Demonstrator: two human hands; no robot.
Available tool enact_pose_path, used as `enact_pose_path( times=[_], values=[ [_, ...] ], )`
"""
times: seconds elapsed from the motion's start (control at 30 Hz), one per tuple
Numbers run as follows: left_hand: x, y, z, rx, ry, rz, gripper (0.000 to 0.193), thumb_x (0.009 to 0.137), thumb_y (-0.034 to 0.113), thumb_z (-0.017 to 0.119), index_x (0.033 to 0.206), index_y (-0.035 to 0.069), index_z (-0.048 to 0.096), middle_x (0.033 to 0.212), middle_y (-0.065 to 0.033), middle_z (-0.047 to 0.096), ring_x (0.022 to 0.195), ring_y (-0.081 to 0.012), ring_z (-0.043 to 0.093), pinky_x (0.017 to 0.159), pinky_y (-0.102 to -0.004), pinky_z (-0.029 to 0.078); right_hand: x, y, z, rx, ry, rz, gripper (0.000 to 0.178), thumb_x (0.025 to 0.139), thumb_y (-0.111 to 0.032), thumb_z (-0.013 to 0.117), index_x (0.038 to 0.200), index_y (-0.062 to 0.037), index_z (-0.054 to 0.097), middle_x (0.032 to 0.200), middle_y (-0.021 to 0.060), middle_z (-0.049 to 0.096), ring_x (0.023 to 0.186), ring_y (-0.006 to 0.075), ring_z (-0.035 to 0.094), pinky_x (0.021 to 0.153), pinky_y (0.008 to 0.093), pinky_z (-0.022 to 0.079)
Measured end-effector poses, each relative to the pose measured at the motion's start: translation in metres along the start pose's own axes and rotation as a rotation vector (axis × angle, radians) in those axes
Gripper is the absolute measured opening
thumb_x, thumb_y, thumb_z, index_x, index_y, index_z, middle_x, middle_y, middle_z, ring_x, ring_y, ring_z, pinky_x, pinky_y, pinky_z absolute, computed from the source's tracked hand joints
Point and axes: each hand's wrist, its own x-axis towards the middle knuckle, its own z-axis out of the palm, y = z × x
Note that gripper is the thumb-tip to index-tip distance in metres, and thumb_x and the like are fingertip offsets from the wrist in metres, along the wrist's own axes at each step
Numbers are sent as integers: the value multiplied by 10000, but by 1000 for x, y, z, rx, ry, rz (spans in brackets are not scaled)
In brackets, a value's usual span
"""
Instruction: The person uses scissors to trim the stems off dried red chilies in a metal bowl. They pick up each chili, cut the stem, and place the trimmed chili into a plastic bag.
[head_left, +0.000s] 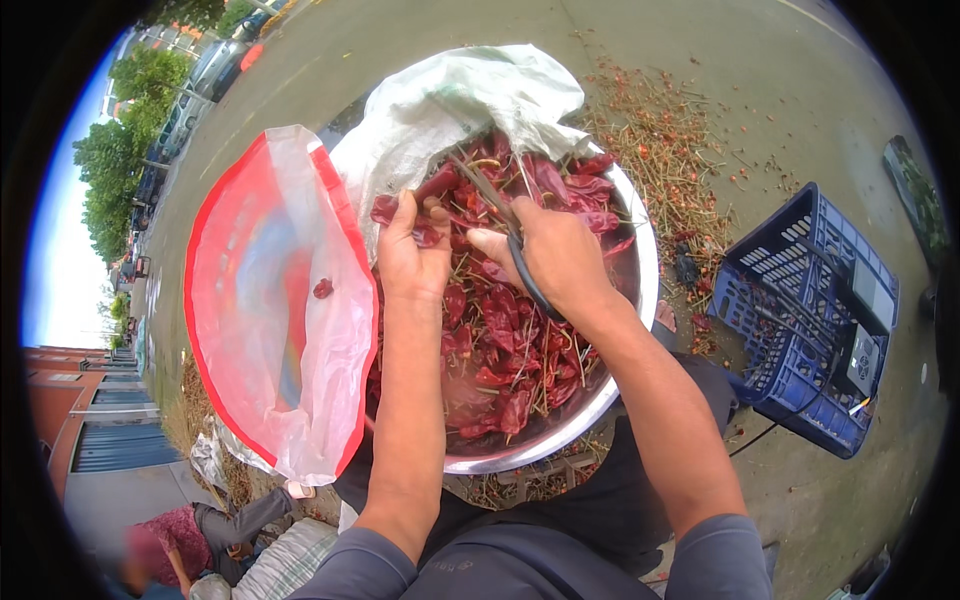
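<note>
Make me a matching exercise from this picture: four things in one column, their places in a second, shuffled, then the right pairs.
Things:
1. scissors
2. blue crate
3. red bag
4. dried chillies

Places:
A. on the ground at the right
B. in the right hand
C. inside the metal bowl
D. left of the bowl

Pairs: 1-B, 2-A, 3-D, 4-C

Dark red chillies [500,330] fill a silver bowl [640,290] at centre. A white sack [450,110] lies above it. Left of centre, a red basin [215,230] has a clear liner [330,330]. The scissors [525,275] have black handles. A blue crate [790,300] sits at right.
</note>
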Motion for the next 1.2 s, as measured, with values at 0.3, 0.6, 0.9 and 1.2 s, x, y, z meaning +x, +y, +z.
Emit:
enact_pose_path(
  times=[0.3, 0.6, 0.9, 1.2],
  values=[
    [-15, 24, -1, 1121, -223, 151, 280, 936, 180, 717, 1166, 26, 676, 922, 8, 689, 702, -41, 544, 576, -203, 394, -1, 2, -10, -193, 102, -102, 504, 861, -513, 711, 903, -20, 616, 699, 196, 669, 717, 415, 686, 634, 524, 523],
    [-8, -5, 16, 821, -306, 31, 201, 951, 160, 702, 1109, 41, 668, 838, 11, 651, 660, -72, 535, 569, -224, 405, -1, 6, -3, -109, 193, -147, 500, 817, -463, 782, 792, -5, 583, 666, 222, 628, 676, 438, 646, 578, 494, 485],
    [10, -17, 35, 368, -471, -149, 315, 954, 184, 697, 1188, -20, 650, 798, 2, 590, 639, -100, 458, 540, -238, 369, 2, 1, -18, 442, -155, 5, 662, 852, -586, 718, 1134, 11, 668, 929, 206, 722, 891, 322, 716, 784, 394, 540],
    [88, 9, 143, 802, -457, 206, 242, 947, 214, 717, 1079, 19, 661, 751, -3, 569, 626, -93, 516, 535, -246, 405, 9, 7, -27, 773, -164, 209, 870, 868, -750, 582, 1290, 8, 518, 1088, 154, 605, 947, 190, 617, 828, 336, 525]
  ],
)
